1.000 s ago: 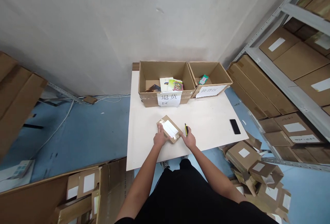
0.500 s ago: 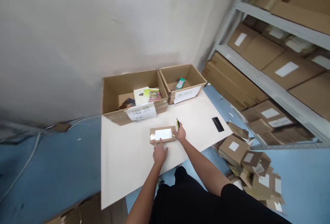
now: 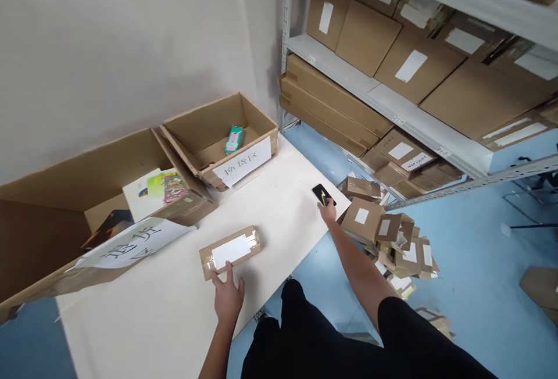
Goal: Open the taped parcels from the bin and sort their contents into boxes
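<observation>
A small taped cardboard parcel [image 3: 230,250] with a white label lies on the white table [image 3: 279,193]. My left hand [image 3: 227,295] rests flat at its near edge, fingertips touching it, fingers spread. My right hand [image 3: 327,210] reaches to the table's right edge, closed on a yellow and black utility knife [image 3: 323,197], which lies over a black phone [image 3: 323,194].
Two open cardboard boxes stand at the back: a large one [image 3: 65,193] with books and a paper sign, a smaller one [image 3: 218,129] with a green item. Several small parcels [image 3: 383,233] are heaped on the blue floor. Metal shelves [image 3: 392,100] hold cartons at right.
The view has swung right. My right hand moved with the knife from beside the parcel out to the phone at the table's right edge. My left hand stays at the parcel.
</observation>
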Available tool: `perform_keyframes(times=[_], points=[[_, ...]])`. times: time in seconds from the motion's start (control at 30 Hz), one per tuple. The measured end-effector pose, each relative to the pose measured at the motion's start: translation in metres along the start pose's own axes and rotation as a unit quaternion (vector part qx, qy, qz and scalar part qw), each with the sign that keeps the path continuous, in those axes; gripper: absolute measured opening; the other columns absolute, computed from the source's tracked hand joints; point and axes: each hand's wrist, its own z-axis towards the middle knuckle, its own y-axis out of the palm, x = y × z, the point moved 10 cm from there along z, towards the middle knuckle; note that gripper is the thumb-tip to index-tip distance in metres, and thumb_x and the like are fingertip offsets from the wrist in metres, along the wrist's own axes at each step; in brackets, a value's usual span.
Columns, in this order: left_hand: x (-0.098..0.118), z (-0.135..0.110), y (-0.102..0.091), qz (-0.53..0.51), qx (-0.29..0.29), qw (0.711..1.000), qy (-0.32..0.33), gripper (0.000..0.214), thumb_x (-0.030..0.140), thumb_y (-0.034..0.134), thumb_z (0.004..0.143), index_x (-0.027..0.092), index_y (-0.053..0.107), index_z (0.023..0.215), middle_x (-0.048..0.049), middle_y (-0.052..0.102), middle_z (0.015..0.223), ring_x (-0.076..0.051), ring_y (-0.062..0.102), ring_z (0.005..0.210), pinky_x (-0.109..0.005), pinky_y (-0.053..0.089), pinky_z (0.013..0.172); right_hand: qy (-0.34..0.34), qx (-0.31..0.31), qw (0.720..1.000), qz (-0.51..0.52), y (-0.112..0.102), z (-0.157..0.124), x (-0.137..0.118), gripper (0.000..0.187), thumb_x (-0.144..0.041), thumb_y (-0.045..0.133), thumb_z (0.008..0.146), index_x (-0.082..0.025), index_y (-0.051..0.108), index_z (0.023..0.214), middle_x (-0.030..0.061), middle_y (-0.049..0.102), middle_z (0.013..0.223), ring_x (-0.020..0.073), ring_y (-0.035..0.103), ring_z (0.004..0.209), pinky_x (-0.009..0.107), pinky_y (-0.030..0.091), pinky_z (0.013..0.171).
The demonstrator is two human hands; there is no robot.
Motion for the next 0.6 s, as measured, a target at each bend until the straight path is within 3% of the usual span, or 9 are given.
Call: perform_keyframes(times=[0.13,0.27,0.43,0.6], points=[[0.014,-0.004,0.001,0.03,0.009,0.999,0.022,0.07,0.045,0.05,0.1,0.02,0.037,0.164,-0.0287,0.022,0.165,-0.037,0.07,0.113,-0.044,0.061,0.071,0.018,0.014,0.998,-0.063,-0.027,0.068,0.023,0.05,-0.05,0.063,0.096,-0.02,0.052,0.134,0.0147,0.074,0.121,0.0298,0.07,0.112,0.034,0.051,0.087],[0.017,-0.001,0.004,0.046,0.019,0.999,0.022,0.075,0.044,0.055,0.097,0.022,0.034,0.165,-0.0276,0.025,0.163,-0.036,0.071,0.109,-0.042,0.06,0.068,0.0,0.003,0.994,-0.112,-0.018,0.106,0.027,0.055,-0.049,0.069,0.094,-0.018,0.051,0.136,0.0156,0.072,0.123,0.0298,0.069,0.114,0.034,0.05,0.089],[0.015,0.0,0.008,0.065,0.025,0.997,0.037,0.079,0.041,0.057,0.094,0.024,0.031,0.167,-0.0267,0.029,0.16,-0.04,0.066,0.117,-0.042,0.059,0.064,0.003,-0.011,0.989,-0.144,-0.004,0.124,0.027,0.059,-0.05,0.072,0.092,-0.018,0.05,0.136,0.0163,0.072,0.121,0.0308,0.069,0.113,0.034,0.05,0.086],[0.012,-0.001,0.008,0.071,0.022,0.997,0.028,0.079,0.041,0.057,0.094,0.025,0.03,0.167,-0.0252,0.033,0.158,-0.036,0.069,0.109,-0.04,0.058,0.061,-0.025,-0.017,0.992,-0.119,-0.001,0.116,0.022,0.059,-0.056,0.069,0.092,-0.022,0.049,0.136,0.0119,0.07,0.121,0.0277,0.069,0.108,0.032,0.05,0.084]])
